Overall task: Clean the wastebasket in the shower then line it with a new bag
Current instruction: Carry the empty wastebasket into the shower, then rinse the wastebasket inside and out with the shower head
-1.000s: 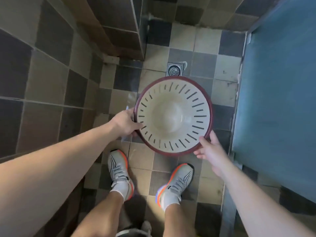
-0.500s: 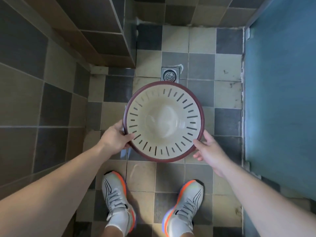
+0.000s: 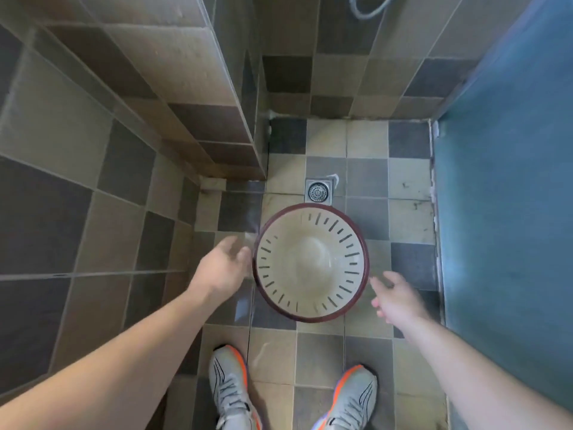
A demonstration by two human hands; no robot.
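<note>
The wastebasket is cream plastic with a dark red rim and slotted walls. It stands upright on the tiled shower floor and I look straight down into it. Nothing lies inside. My left hand hovers just left of its rim, fingers apart, apart from the basket or barely touching it. My right hand is off the rim at the lower right, fingers spread. Both hands are motion-blurred.
A square metal floor drain sits just beyond the basket. A tiled wall corner juts in on the left. A blue partition closes the right side. A shower hose hangs at the top. My two sneakers stand below.
Both hands held the basket's rim before; now they have let go and drawn back. The basket has gone down onto the floor near the drain.
</note>
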